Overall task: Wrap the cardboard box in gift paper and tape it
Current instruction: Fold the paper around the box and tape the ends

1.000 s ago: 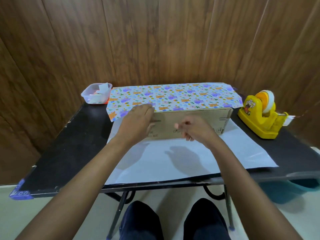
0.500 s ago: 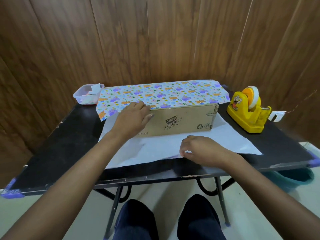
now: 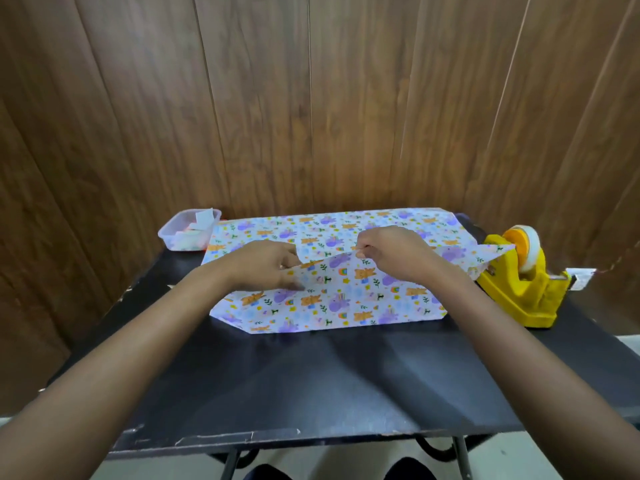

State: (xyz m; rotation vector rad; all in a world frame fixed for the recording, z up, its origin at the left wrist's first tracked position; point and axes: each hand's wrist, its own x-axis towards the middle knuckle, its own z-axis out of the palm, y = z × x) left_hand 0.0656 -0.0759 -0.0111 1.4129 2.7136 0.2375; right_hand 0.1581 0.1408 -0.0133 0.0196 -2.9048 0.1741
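The gift paper [image 3: 343,299], white with orange and purple animal prints, now covers the cardboard box on its front and top; the box itself is hidden under it. My right hand [image 3: 394,252] pinches the paper's near edge at the top of the box. My left hand [image 3: 266,268] lies on the paper at the box's left part, fingers pressing the same lifted flap. The far flap of the paper [image 3: 346,225] lies over the box top behind my hands.
A yellow tape dispenser [image 3: 519,285] with a roll of tape stands just right of the box. A clear plastic tub [image 3: 188,230] with paper scraps sits at the back left. The black table [image 3: 311,375] ends at a wooden wall.
The near half of the paper has been lifted from the table and folded up over the box front. My right hand rose from the table edge to the box top.
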